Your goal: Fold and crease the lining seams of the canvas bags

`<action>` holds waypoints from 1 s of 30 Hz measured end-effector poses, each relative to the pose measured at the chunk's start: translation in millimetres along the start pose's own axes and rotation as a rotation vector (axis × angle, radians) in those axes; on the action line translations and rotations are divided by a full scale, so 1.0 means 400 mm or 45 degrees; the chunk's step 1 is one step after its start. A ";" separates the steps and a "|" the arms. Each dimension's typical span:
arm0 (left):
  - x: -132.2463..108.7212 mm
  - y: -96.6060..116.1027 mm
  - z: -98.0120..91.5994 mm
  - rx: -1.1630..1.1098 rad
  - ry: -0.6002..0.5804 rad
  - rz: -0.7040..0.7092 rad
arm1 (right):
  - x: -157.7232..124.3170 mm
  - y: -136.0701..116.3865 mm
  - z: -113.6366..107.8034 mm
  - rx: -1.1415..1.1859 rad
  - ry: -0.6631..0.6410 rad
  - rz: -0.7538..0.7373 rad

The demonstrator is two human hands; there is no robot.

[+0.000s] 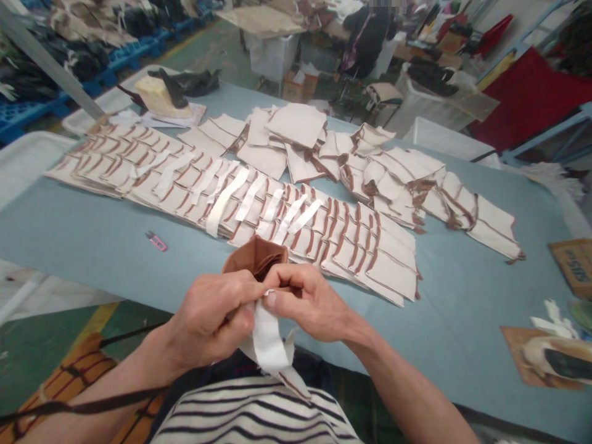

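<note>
Close to my body, my left hand (215, 314) and my right hand (308, 299) pinch together at one spot. Between them is a folded fabric piece, its brown side (252, 253) standing up beyond my fingers. A white strip (267, 339) hangs down from the pinch, over the cream cloth below. Both hands are closed; the exact point of grip is partly hidden by my fingers. Just beyond lies a long overlapping row of cream fabric pieces (393, 271) with brown edges. Several loose white strips (226, 200) lie across that row.
Pink thread snips (157, 241) lie on the blue-grey table (467, 320), left of my hands. A loose heap of cream pieces (296, 123) is behind the row. At the right are a cardboard piece (573, 265) and a blurred item on a brown board (513, 351). A yellowish block (161, 98) sits far left.
</note>
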State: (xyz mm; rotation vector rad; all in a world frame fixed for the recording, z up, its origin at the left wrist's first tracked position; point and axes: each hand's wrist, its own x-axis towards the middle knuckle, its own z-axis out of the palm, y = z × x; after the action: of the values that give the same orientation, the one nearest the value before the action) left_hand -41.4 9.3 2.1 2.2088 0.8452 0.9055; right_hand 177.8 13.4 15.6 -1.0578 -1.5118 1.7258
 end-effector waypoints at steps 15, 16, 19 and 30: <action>0.013 0.007 -0.024 -0.176 -0.075 -0.155 | -0.027 -0.012 0.005 -0.278 0.160 -0.134; 0.020 0.013 -0.036 -0.201 -0.137 -0.207 | -0.031 -0.015 0.005 -0.428 0.220 -0.245; 0.048 0.026 -0.059 -0.196 -0.312 -0.346 | -0.041 -0.016 0.008 -0.791 0.365 -0.555; 0.018 0.062 -0.052 -0.399 -0.435 -0.207 | -0.117 -0.007 -0.002 -0.612 0.067 -0.668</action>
State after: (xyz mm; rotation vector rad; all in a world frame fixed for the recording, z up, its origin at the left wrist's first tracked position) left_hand -45.1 5.1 34.7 1.9158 0.6584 0.5209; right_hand 201.6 -25.5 26.4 -0.8085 -2.0055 0.9942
